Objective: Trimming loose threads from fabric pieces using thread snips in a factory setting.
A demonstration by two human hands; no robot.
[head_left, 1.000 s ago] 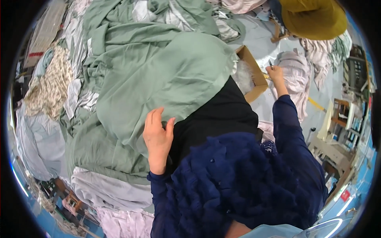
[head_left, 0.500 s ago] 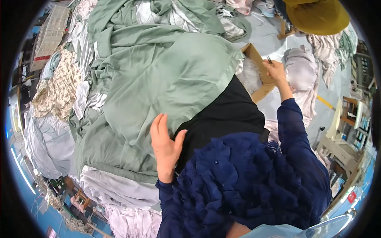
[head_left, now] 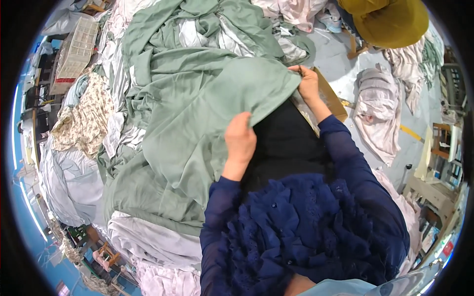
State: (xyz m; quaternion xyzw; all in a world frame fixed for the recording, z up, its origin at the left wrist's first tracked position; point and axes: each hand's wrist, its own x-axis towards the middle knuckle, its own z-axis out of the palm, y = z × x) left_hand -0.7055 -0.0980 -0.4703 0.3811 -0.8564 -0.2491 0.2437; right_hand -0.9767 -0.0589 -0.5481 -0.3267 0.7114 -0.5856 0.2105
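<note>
A large sage-green fabric piece lies in front of me and across my lap, its near edge lifted. My left hand is closed on that edge, the fingertips folded around the cloth. At the right corner of the fabric, my right hand grips the edge between thumb and fingers. A small dark tip shows by the right fingers; it looks like part of thread snips, mostly hidden. Black cloth covers my lap under the lifted edge.
A cardboard box stands just right of my right hand, partly covered. Pale pink garments lie farther right. A person in a mustard cap is at the far right. Floral cloth and a white plastic crate are at the left.
My right hand has come left from above the box, where it held small dark snips, to the fabric's corner. My left hand has moved up and right, from spread open to closed on the edge.
</note>
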